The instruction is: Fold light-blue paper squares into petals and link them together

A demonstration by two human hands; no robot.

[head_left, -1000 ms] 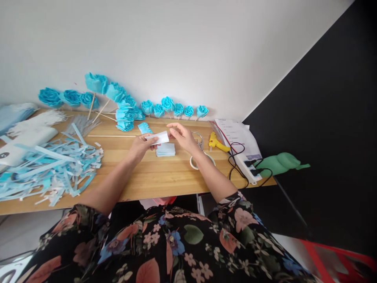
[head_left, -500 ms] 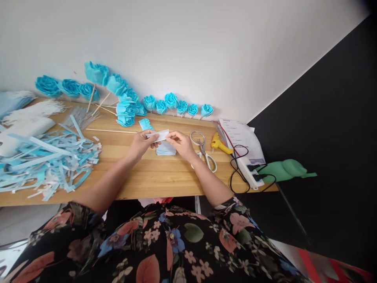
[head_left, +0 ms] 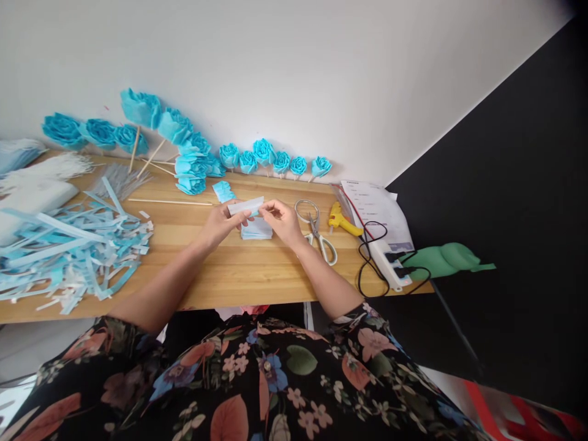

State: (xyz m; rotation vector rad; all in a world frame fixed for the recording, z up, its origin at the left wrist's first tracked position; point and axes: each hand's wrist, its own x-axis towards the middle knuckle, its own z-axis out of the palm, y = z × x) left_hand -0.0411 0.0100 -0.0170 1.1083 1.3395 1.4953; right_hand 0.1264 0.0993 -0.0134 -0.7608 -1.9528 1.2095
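Note:
Between both hands is a small pale strip of paper (head_left: 245, 206). The fingers of my left hand (head_left: 223, 223) are closed on its left end, thumb along the lower edge. My right hand (head_left: 281, 222) pinches its right end with thumb and fingertips. Just below the strip, a stack of pale blue paper pieces (head_left: 256, 230) lies on the table, partly covered by the hands. A small bright blue piece with an uneven edge (head_left: 223, 192) lies behind my left hand. To the right of my right hand are scissors (head_left: 316, 231), with a roll of tape or wire (head_left: 307, 211) beside them.
Blue paper roses (head_left: 190, 168) on sticks line the wall at the back. A heap of paper strips (head_left: 87, 245) covers the left of the wooden table (head_left: 220, 275). At right are a yellow glue gun (head_left: 342, 219), a power strip (head_left: 386, 264) with black cables and printed sheets (head_left: 374, 211).
The pale strip is tilted slightly differently, and some blue now shows near its right end. Both hands keep their hold. The whole view has shifted a little.

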